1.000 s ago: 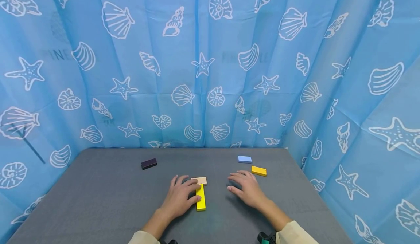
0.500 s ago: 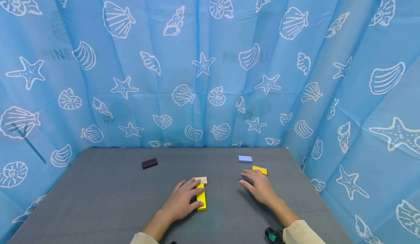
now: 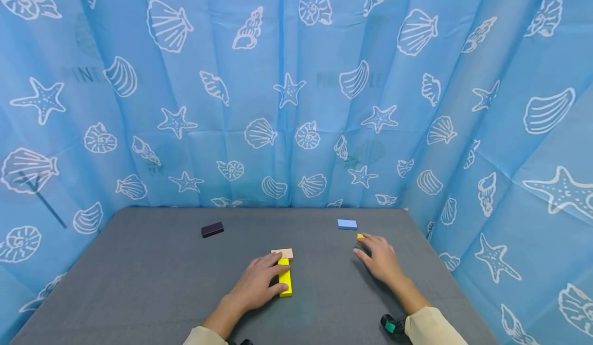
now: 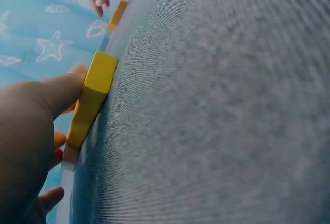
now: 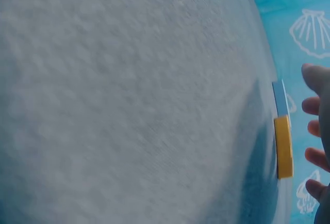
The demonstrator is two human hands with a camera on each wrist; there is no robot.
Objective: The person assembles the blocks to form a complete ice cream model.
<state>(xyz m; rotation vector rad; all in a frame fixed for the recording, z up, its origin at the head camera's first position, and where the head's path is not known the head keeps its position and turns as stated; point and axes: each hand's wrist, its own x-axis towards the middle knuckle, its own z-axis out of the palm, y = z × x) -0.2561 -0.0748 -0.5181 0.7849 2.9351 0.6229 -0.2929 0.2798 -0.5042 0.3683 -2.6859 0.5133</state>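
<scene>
My left hand [image 3: 256,284] rests on a long bright yellow block [image 3: 284,282], with the thumb on its near end and the fingers farther along it. Beyond that block's far end lies a pale wooden block [image 3: 283,253], partly hidden by the fingertips. My right hand [image 3: 381,260] hovers over an orange-yellow block [image 3: 360,238], covering most of it in the head view. A gap shows between the right fingers and this block [image 5: 284,147] in the right wrist view. Just past it lies a light blue block [image 3: 347,224].
A dark, nearly black block [image 3: 212,230] lies at the back left of the grey cloth-covered table [image 3: 153,278]. A blue curtain [image 3: 259,87] with white shell prints hangs behind the table and along its right side.
My right hand has moved right and a little away from me, from beside the orange-yellow block to above it. The left hand stays on the yellow block, its fingers slightly shifted.
</scene>
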